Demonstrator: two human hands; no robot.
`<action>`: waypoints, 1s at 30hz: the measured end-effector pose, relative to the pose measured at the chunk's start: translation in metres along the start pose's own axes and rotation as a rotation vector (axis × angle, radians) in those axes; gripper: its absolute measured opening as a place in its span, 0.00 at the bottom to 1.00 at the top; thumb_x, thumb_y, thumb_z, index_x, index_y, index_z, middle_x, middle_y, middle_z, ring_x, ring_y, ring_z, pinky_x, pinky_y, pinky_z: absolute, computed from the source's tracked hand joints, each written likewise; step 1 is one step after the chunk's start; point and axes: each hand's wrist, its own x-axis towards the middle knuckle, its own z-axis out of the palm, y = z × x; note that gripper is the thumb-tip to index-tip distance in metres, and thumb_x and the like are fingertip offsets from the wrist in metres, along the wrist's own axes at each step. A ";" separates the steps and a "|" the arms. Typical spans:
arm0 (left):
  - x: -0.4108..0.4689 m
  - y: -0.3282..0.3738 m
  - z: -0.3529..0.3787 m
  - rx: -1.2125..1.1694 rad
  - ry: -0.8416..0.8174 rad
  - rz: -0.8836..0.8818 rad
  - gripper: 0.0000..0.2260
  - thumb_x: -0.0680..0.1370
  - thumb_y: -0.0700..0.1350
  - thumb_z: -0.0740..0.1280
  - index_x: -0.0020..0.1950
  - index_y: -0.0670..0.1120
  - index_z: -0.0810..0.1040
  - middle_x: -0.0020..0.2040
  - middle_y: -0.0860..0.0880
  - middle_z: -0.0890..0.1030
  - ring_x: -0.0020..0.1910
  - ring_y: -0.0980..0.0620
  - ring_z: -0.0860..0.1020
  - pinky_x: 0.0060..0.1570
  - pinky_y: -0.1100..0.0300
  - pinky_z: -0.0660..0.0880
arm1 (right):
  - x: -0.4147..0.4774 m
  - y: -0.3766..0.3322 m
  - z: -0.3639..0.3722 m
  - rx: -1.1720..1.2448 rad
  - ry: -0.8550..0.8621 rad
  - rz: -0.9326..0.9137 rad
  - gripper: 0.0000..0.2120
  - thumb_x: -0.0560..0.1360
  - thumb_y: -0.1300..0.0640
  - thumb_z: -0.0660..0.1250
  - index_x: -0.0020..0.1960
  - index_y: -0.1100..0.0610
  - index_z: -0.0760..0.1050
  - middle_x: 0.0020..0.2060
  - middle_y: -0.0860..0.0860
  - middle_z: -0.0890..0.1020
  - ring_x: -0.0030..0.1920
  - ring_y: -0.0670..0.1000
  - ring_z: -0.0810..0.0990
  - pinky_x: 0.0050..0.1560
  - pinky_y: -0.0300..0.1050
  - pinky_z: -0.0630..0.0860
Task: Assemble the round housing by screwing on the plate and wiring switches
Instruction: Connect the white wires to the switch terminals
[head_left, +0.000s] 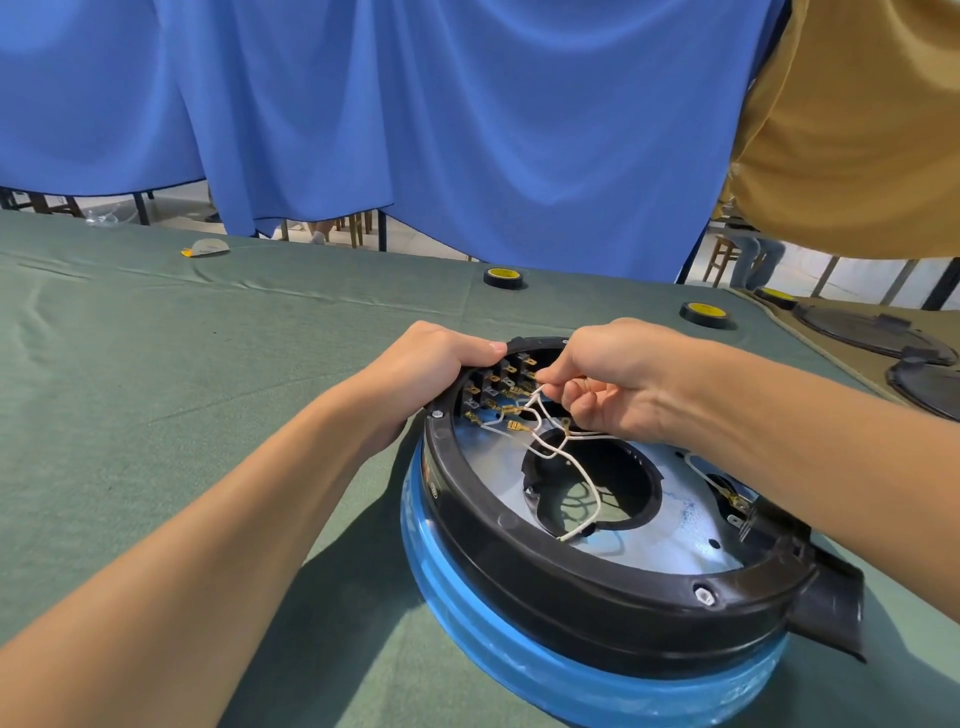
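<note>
On the green table (208, 364), at 5 o'clock, the round housing (597, 587), plate (670, 540) seemingly screwed on, is gripped at its 11 o'clock rim by the left hand (436, 364) while a white wire (537, 397) is pinched by the right hand (618, 379), the switches (498, 384) judged only part-wired.

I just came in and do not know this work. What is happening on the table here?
A person is wiring the round housing, which lies on the green table. The left hand grips its black rim at the far side. The right hand pinches a white wire by the switch terminals. Some brass connectors hang loose, not yet plugged in.
</note>
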 end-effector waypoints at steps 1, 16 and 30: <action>0.000 0.000 0.000 0.000 0.002 0.000 0.12 0.78 0.46 0.68 0.58 0.45 0.84 0.53 0.42 0.85 0.56 0.41 0.83 0.66 0.44 0.74 | 0.000 -0.001 0.000 0.001 -0.007 0.001 0.08 0.77 0.71 0.61 0.40 0.65 0.74 0.21 0.53 0.75 0.16 0.43 0.66 0.16 0.31 0.62; 0.002 -0.001 -0.001 0.001 0.015 -0.015 0.12 0.78 0.47 0.68 0.57 0.44 0.84 0.54 0.42 0.85 0.57 0.40 0.82 0.67 0.43 0.72 | 0.001 -0.004 0.001 0.032 -0.058 0.036 0.10 0.78 0.71 0.58 0.40 0.66 0.73 0.26 0.53 0.74 0.16 0.42 0.65 0.16 0.30 0.62; -0.001 0.000 -0.001 -0.039 -0.008 -0.033 0.11 0.78 0.47 0.68 0.56 0.44 0.85 0.51 0.42 0.86 0.54 0.41 0.84 0.65 0.43 0.74 | -0.014 -0.001 -0.002 -0.577 0.243 -0.396 0.05 0.73 0.62 0.68 0.44 0.64 0.81 0.38 0.60 0.83 0.34 0.52 0.76 0.34 0.44 0.73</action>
